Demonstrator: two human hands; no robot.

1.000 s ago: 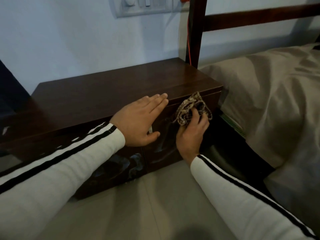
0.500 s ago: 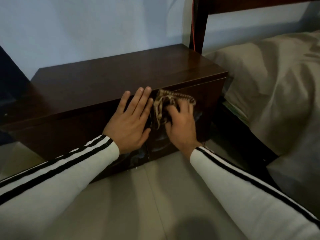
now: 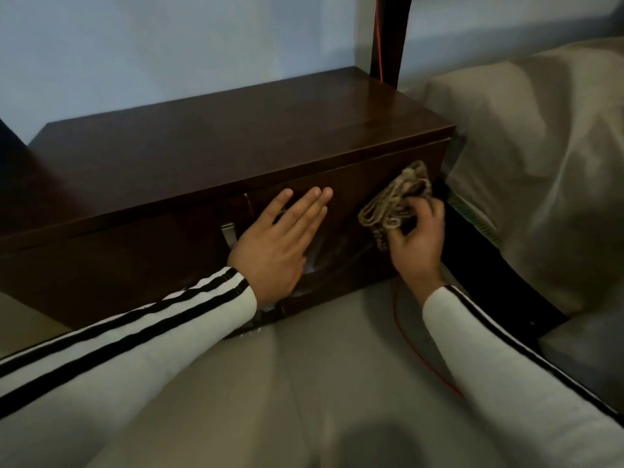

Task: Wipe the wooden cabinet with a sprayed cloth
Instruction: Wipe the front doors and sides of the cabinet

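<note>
Gripped between the curled fingers and thumb of the right hand is a crumpled brown-and-beige patterned cloth. The cloth is bunched rather than spread, and it is held against the front face of the low, dark brown wooden cabinet, near the right end and just below the top edge. Part of the cloth is seen hanging loose to the left of the fingers.

Nothing is held by the left hand. It is laid flat on the cabinet front near the middle, with the fingers straight and close together and pointing up and to the right. A small silver metal handle is seen just to the left of this hand, beside the vertical seam between the two front panels. Both arms are covered by white sleeves with black stripes.

The cabinet is set on a pale beige floor with its far side against a pale blue wall. Its glossy top is dimly lit. A bed covered in a creased beige sheet is seen just to the right of it, and a dark wooden bedpost rises at the far right corner. A thin red cord is seen lying on the floor near the right forearm.
</note>
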